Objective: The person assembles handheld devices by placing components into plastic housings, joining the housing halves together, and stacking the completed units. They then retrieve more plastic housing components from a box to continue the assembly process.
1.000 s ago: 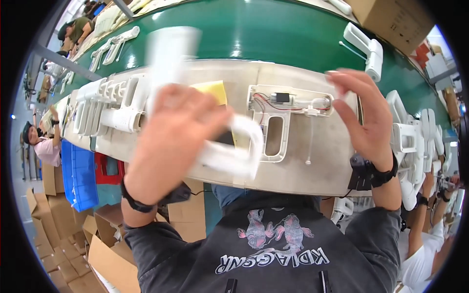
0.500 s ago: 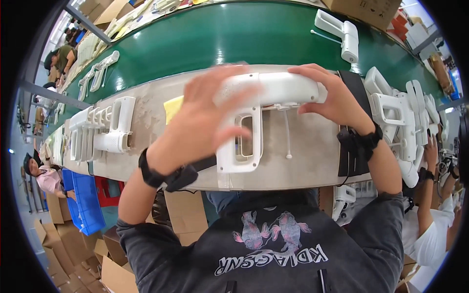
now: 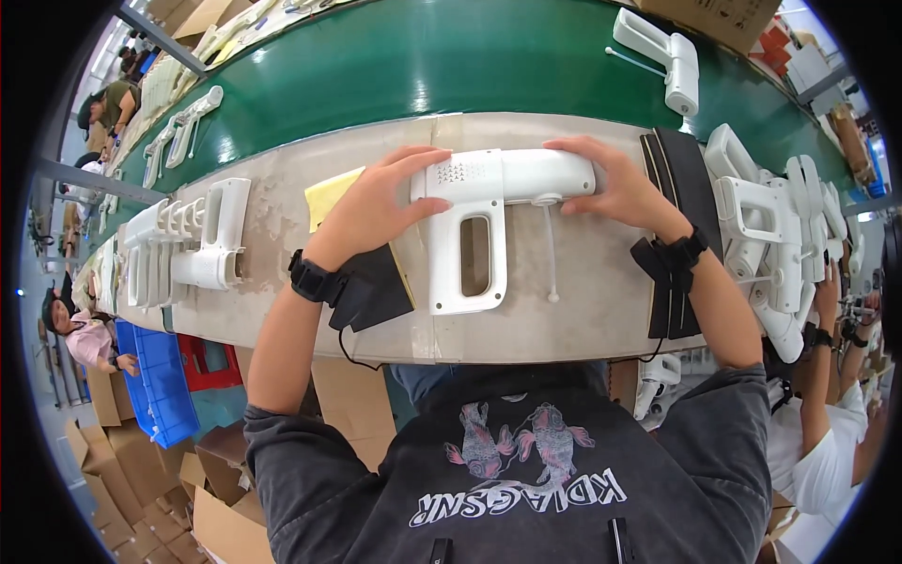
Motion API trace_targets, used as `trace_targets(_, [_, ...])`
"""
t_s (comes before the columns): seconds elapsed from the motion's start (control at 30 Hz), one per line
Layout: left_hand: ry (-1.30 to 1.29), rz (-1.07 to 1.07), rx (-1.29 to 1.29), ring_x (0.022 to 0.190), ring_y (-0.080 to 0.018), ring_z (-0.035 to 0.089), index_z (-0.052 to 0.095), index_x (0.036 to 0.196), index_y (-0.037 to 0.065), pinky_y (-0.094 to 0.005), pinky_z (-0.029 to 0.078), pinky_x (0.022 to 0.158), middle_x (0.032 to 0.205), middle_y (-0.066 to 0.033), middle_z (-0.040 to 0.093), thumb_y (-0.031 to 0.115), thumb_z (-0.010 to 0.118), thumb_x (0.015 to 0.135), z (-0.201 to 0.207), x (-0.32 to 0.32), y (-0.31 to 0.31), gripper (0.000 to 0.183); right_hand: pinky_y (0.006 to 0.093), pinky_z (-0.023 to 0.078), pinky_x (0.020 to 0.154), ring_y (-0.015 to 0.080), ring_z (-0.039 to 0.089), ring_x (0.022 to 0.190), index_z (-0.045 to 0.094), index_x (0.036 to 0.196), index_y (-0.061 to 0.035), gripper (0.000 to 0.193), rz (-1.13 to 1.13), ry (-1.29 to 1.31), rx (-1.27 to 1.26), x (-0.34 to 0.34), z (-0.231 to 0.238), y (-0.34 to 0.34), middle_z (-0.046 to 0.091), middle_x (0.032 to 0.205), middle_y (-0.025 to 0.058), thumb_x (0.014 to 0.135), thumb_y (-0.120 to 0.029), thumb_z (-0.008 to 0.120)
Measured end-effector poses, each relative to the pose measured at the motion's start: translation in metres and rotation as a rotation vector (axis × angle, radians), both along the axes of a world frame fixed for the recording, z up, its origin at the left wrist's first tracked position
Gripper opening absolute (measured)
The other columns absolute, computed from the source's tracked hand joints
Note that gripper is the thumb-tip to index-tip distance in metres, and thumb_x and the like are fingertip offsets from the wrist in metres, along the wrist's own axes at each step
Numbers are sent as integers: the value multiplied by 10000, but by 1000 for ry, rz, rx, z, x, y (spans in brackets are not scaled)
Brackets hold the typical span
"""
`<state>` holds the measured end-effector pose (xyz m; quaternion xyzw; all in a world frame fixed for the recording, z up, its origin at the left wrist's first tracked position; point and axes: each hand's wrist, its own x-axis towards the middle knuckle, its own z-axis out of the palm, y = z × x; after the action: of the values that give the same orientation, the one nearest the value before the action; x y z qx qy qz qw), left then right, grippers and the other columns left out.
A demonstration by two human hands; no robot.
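A white plastic housing [image 3: 521, 177] lies across the bench in front of me, with a looped handle toward me and small vent holes at its left end. My left hand [image 3: 371, 207] grips that end, fingers on the far side and thumb on the near side. Around the plain right end, my right hand [image 3: 625, 188] is closed, thumb below and fingers above. A thin white rod [image 3: 551, 254] with a small knob at its tip hangs from the housing's near side, left of my right thumb.
White shell parts [image 3: 225, 226] stand in a row on the left. More white housings [image 3: 756, 211] are piled at the right, beside black flat pads [image 3: 691, 188]. A yellow cloth [image 3: 329, 195] lies near my left wrist. The green belt [image 3: 376, 70] carries other housings. A co-worker's arm [image 3: 827, 320] is at far right.
My left hand, blurred over the housing before, has moved to its left end and closed there. The housing's open underside edges no longer show, and its handle now looks whole.
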<state>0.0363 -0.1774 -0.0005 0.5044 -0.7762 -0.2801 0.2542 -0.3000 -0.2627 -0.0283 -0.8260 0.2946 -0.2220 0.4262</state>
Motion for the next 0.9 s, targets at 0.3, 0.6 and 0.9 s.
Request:
trace_targets(0.3, [11, 47, -78, 1216, -349, 574, 591, 1342, 83, -401, 467, 1036, 1383, -141, 571, 124, 731, 870, 3, -8, 10, 493, 370, 413, 1068, 265, 548, 1228, 539, 1389, -58, 620, -26, 61, -66, 4, 15, 11, 588, 1318, 117, 830, -169, 784])
trace_targets(0.6, [-20, 30, -111, 1240, -357, 556, 578, 1342, 75, -401, 470, 1026, 1365, -146, 575, 87, 719, 870, 7, -6, 11, 493, 370, 419, 1067, 287, 551, 1232, 545, 1393, -67, 641, 2, 80, -191, 4, 11, 6, 589, 1329, 136, 810, -153, 798])
trace_targets(0.9, [-55, 78, 265, 1193, -386, 571, 464, 1394, 73, -412, 468, 1002, 1272, -203, 608, 131, 709, 901, 11, -15, 4, 553, 340, 427, 1038, 267, 556, 1201, 485, 1481, -139, 646, 13, 144, -74, -1, 4, -12, 604, 1285, 142, 898, -248, 740])
